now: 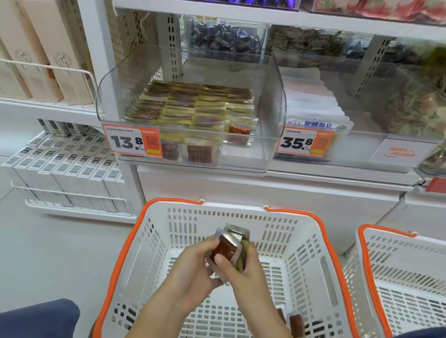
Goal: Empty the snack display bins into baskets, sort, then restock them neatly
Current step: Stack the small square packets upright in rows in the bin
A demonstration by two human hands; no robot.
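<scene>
We've got both hands over the white basket (238,218) with the orange rim, holding the same little stack of snack packets (230,247) between them. Left hand (192,269) has its fingers curled round the stack from the left side, right hand (243,269) is wrapped round it from the right with the thumb pressed on the front packet, the one with the dark red filling. So neither hand is open at all, both clamped on the stack.

Down in the basket, near its right wall, a few more packets (295,325) are lying loose on the bottom. Above the basket, on the shelf, the clear bin (271,113) with the 13.8 tag (132,141) already has neat rows of packets (190,106) along its back and left. A second basket (411,276) sits just right of ours.
</scene>
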